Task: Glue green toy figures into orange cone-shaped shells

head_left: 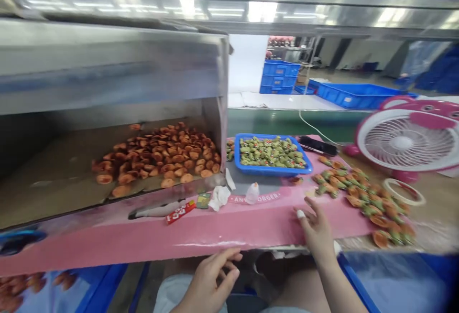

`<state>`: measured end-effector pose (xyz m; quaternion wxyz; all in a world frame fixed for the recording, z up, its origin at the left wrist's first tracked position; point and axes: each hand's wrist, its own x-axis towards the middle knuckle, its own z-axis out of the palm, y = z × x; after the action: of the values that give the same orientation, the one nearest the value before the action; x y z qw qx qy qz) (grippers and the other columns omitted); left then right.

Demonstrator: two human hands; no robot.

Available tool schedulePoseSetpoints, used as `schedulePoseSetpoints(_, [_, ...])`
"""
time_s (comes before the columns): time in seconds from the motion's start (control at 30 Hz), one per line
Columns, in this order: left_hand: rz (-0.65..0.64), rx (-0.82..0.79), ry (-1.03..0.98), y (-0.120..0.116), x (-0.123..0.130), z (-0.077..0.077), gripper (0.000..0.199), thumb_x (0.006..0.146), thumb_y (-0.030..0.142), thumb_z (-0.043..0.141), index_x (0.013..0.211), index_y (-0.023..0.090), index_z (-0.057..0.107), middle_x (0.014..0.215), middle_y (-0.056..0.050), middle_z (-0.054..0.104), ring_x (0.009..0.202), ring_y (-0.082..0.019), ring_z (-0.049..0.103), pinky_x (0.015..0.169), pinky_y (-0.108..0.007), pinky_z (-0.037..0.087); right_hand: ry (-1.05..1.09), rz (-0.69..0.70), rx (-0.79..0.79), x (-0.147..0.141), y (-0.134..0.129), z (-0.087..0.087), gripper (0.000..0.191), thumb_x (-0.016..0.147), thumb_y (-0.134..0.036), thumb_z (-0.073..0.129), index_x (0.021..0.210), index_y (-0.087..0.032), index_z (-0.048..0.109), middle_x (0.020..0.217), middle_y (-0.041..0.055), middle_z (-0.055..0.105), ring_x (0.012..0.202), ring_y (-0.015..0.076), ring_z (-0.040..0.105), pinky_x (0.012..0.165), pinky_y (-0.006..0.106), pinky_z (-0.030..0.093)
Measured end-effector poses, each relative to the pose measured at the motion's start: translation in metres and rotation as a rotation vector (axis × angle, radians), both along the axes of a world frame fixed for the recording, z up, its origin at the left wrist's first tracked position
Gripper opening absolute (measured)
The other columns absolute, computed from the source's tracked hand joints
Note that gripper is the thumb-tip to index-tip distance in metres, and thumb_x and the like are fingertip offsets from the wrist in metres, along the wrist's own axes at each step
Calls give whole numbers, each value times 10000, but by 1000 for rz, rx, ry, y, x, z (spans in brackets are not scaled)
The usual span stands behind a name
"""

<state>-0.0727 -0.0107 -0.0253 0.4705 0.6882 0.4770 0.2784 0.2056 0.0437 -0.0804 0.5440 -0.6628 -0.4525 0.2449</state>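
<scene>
My left hand (211, 282) hangs over my lap just below the table's front edge, fingers loosely bent and apart from the thumb, holding nothing that I can see. Above the pink mat (229, 236) is my right hand (317, 229), its fingers spread and a white cover on one fingertip. Nothing shows in its grasp. To its right lies a pile of orange cup-shaped pieces joined to green pieces (369, 198). A blue tray (272, 172) full of small green pieces stands beyond the hands. Orange cups (168, 155) are heaped inside the large box at left.
On the mat lie a red wrapper (181, 211), a crumpled tissue (219, 197) and a small translucent piece (252, 193). A pink fan (405, 141), a white ring (403, 192) and a dark phone-like object (318, 145) are at right. A metal shelf bar (229, 14) crosses above.
</scene>
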Motion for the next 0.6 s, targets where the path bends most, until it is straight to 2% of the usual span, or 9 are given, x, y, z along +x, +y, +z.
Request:
schedulePoseSetpoints(0.07, [79, 83, 44, 4, -16, 1, 248, 791, 265, 443, 1017, 224, 537, 943, -36, 613, 782, -135, 565, 659, -206, 459, -50, 131, 3, -24, 9, 0, 569, 713, -396, 504, 1213, -188, 330, 1170, 118, 441, 927, 224, 525, 706, 324, 476])
schedulePoseSetpoints(0.17, [218, 251, 159, 22, -43, 8, 249, 813, 284, 411, 1025, 228, 529, 986, -39, 590, 840, -147, 547, 729, -243, 444, -217, 240, 2, -52, 29, 2, 636, 680, -373, 533, 1245, -201, 296, 1231, 97, 379, 1053, 246, 421, 823, 381, 403])
schedulePoseSetpoints(0.23, [307, 413, 262, 41, -59, 20, 263, 811, 295, 410, 1038, 227, 523, 1028, -46, 567, 904, -174, 519, 791, -292, 419, -315, 278, -7, -62, 43, 5, 649, 666, -370, 547, 1243, -195, 310, 1219, 90, 397, 1074, 256, 389, 882, 415, 335])
schedulePoseSetpoints(0.33, [425, 599, 409, 77, -77, 46, 291, 807, 303, 401, 1062, 218, 513, 1065, -61, 540, 993, -218, 461, 869, -356, 356, -395, 330, -29, -69, 56, 8, 549, 673, -371, 541, 1177, -197, 412, 1145, 69, 474, 1041, 263, 409, 877, 417, 324])
schedulePoseSetpoints(0.4, [454, 614, 481, 107, -84, 64, 305, 811, 293, 385, 1070, 191, 510, 1091, -78, 523, 1032, -241, 426, 906, -382, 309, -434, 343, -54, -70, 60, 8, 449, 688, -371, 522, 1096, -186, 487, 1068, 71, 525, 996, 273, 439, 844, 420, 342])
schedulePoseSetpoints(0.5, [432, 581, 514, 153, -84, 86, 278, 799, 242, 412, 1030, 157, 540, 1117, -105, 501, 1081, -273, 375, 941, -433, 246, -469, 354, -82, -70, 62, 6, 368, 702, -377, 502, 1005, -171, 528, 957, 81, 567, 916, 277, 486, 787, 415, 380])
schedulePoseSetpoints(0.6, [398, 502, 518, 185, -75, 103, 209, 794, 226, 460, 968, 161, 557, 1100, -96, 505, 1049, -241, 417, 917, -444, 289, -484, 394, -77, -74, 56, 10, 358, 704, -345, 527, 1016, -172, 500, 922, 85, 574, 868, 262, 515, 743, 388, 419])
